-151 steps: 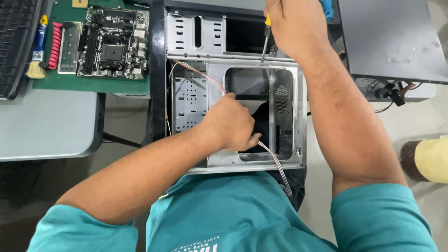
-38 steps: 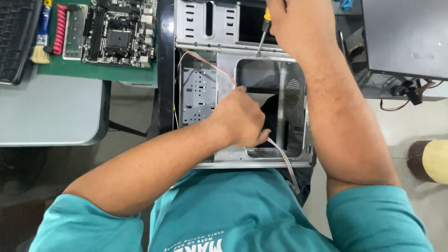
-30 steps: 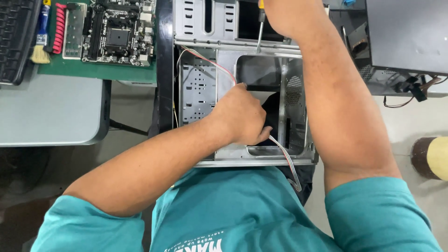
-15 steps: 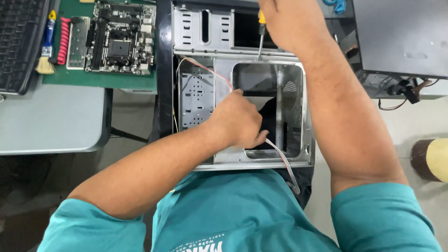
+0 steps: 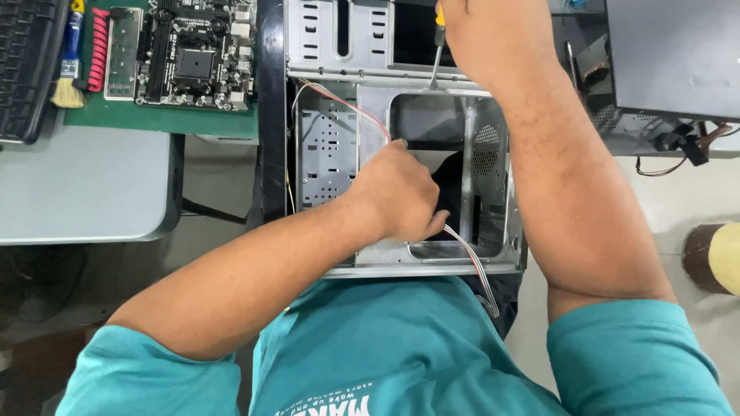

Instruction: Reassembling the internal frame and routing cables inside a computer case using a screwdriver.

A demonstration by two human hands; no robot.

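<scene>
An open metal computer case [image 5: 327, 146] lies in front of me, its inside facing up. My left hand [image 5: 397, 192] reaches into the case, fingers closed on a black part at the large opening. My right hand [image 5: 482, 31] is at the top edge, gripping a screwdriver [image 5: 436, 48] with a yellow handle, its shaft pointing down at the case frame. Thin red and white wires [image 5: 347, 104] run across the case, and a flat grey ribbon cable [image 5: 474, 266] trails out over the front edge.
A motherboard [image 5: 193, 50] rests on a green mat [image 5: 154, 119] on the grey table [image 5: 85, 192] at left, beside a black keyboard [image 5: 23, 65], a small brush [image 5: 68, 77] and a red comb-like part [image 5: 99, 50]. A grey box [image 5: 671, 58] with cables sits at right.
My view has swayed a little from side to side. Both hands stay where they were, the left inside the case and the right holding the screwdriver at the top edge.
</scene>
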